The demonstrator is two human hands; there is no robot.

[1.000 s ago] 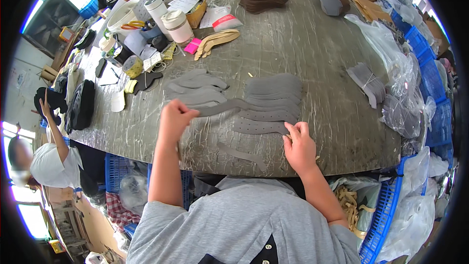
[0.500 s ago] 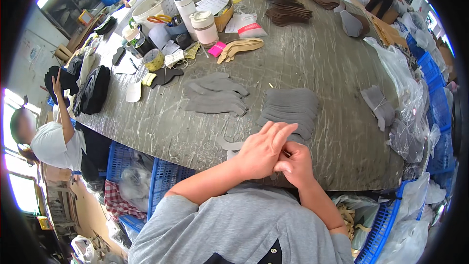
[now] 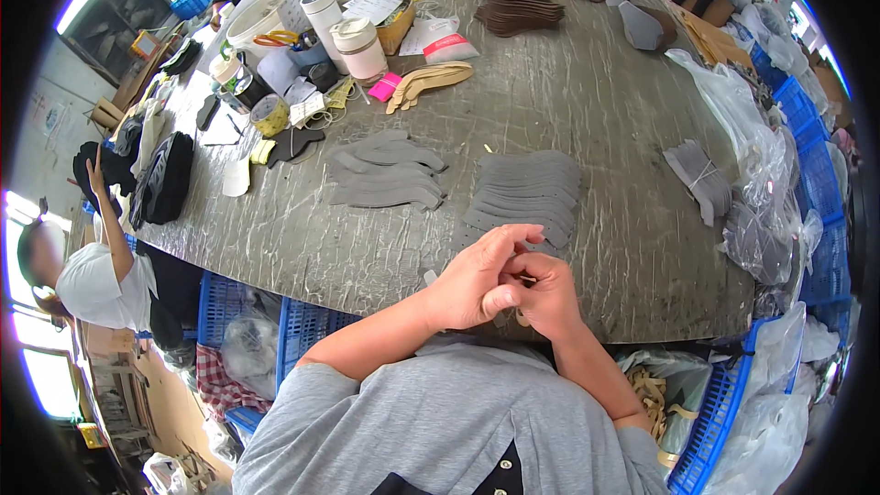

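while the two hands overlap right in front of the person's grey shirt (image 3: 440,403), it's hard to say what the grip is doing. the left hand (image 3: 478,282) has its fingers reaching loosely across, and the right hand (image 3: 547,295) is curled in under them — whether either one is pinching something i honestly can't tell, since the fingertips hide each other. my guess is they're tucked in close to the body because that's the comfy spot for fiddly two-handed finger work.

a small pale scrap (image 3: 430,277) pokes out by the left wrist, mostly covered. just beyond the fingers sits the fanned stack of grey strips (image 3: 525,192), staggered so each edge shows, probably so single pieces are easy to pick out or count. the nearer ones have little dots along them, and the hands block the closest bit. left of that, apart from it, there's a looser pile of grey strips (image 3: 387,170), maybe kept separate so the two lots don't mix.

farther right, a tied grey bundle (image 3: 698,179) — the string presumably stops it sliding around. the tan strips (image 3: 431,81) and the white canister (image 3: 359,49) sit up-left, seemingly out of the way of the elbows.
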